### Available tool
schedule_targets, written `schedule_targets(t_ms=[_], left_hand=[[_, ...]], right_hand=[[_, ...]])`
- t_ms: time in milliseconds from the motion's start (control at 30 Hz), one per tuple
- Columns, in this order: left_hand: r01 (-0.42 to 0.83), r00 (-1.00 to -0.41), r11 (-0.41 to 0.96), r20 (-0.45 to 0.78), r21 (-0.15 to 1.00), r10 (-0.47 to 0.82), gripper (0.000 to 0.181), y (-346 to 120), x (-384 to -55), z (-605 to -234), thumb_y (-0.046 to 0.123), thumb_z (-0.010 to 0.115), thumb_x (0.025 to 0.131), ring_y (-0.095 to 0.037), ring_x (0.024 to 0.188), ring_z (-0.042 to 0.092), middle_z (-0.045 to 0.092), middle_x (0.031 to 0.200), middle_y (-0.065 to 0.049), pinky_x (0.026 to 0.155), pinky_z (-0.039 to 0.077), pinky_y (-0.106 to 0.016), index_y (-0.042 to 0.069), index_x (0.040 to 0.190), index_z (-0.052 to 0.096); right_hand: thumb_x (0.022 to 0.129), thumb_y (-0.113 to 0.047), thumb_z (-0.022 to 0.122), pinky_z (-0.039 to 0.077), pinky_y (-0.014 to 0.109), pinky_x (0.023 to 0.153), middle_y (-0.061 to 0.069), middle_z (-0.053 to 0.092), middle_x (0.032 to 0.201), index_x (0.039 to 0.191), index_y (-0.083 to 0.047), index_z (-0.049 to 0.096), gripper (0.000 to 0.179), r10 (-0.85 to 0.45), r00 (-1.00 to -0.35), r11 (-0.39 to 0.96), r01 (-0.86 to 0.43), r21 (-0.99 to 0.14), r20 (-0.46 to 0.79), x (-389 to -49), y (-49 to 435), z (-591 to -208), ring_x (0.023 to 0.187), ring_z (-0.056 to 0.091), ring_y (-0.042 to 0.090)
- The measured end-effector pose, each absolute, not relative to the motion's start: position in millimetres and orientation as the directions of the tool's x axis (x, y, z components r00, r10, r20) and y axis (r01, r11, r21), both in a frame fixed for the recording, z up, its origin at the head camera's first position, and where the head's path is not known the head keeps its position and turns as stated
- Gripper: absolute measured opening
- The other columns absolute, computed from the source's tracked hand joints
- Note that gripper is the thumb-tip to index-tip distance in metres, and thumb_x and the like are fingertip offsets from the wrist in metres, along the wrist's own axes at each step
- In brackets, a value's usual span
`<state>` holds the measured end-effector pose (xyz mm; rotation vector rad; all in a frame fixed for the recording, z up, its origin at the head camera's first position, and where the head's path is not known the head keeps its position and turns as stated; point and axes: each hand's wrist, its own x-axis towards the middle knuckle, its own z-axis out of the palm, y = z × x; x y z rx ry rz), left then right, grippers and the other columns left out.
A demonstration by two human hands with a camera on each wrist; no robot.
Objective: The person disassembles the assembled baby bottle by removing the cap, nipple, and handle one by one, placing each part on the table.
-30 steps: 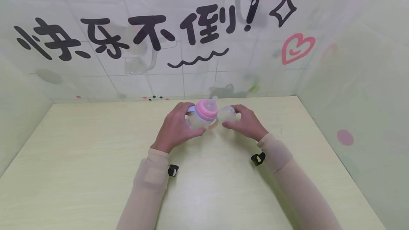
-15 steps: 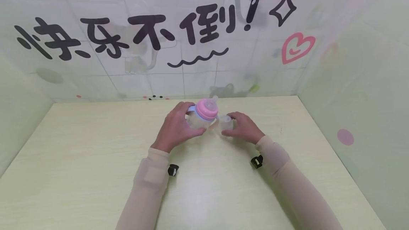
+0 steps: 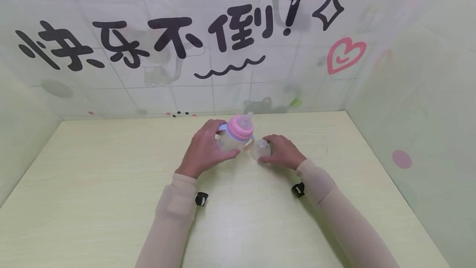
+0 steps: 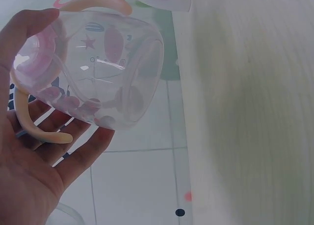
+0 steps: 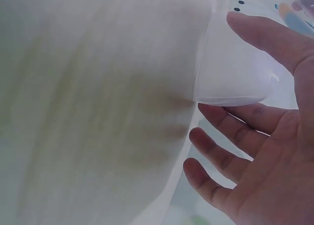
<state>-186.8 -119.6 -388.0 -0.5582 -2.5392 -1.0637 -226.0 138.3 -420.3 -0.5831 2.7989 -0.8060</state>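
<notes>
In the head view my left hand [image 3: 204, 148] grips a baby bottle [image 3: 234, 140] and holds it tilted. It has a pink collar, a clear teat and two side handles. The left wrist view shows the clear printed body of the bottle [image 4: 108, 63], a tube inside, and the thumb and fingers around it. To the right, my right hand [image 3: 284, 151] holds a clear domed bottle cap [image 3: 261, 149] between thumb and fingers. In the right wrist view the cap [image 5: 235, 68] has its open rim down, at or very near the tabletop; contact cannot be told for certain.
Both hands are over a pale wood-grain table [image 3: 111, 202]. A white tiled-pattern back wall [image 3: 186, 94] with black lettering rises behind it. A pale side wall [image 3: 420, 115] borders the right edge.
My right hand has moved toward me and slightly left, bringing the cap down to the tabletop or close to it. The left hand and bottle have stayed nearly still.
</notes>
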Motion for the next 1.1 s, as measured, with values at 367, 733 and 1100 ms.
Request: schedule_targets(t_ms=[367,733,1100], left_hand=[[0.469,-0.873,0.638,0.432,0.611,0.228,0.069,-118.8,-186.2,-387.9,0.034,0.090,0.067,-0.023,0.098,0.061,0.061,0.114,-0.005,0.082,0.055,-0.042,0.006,0.122,0.059],[0.461,-0.877,0.639,0.428,0.615,0.220,0.069,-119.4,-185.9,-387.2,0.034,0.090,0.067,-0.023,0.098,0.061,0.061,0.115,-0.005,0.082,0.055,-0.042,0.006,0.122,0.059],[0.452,-0.878,0.652,0.431,0.609,0.206,0.070,-120.8,-185.1,-388.2,0.034,0.092,0.065,-0.023,0.097,0.061,0.062,0.114,-0.005,0.083,0.055,-0.042,0.006,0.121,0.060]], right_hand=[[0.079,-0.031,0.082,0.051,0.047,0.094,0.014,0.066,0.117,0.128,0.002,0.061,0.063,-0.410,-0.910,0.778,-0.309,-0.547,-0.069,-222.7,137.8,-418.9,0.106,0.060,0.029],[0.084,-0.034,0.078,0.047,0.050,0.100,0.019,0.063,0.125,0.138,0.004,0.053,0.070,-0.450,-0.891,0.764,-0.354,-0.540,-0.053,-221.4,139.6,-411.1,0.115,0.058,0.033],[0.093,-0.013,0.058,0.041,0.055,0.105,0.021,0.062,0.128,0.139,0.003,0.052,0.049,-0.431,-0.896,0.624,-0.381,-0.682,0.106,-216.1,136.6,-386.6,0.125,0.053,0.037]])
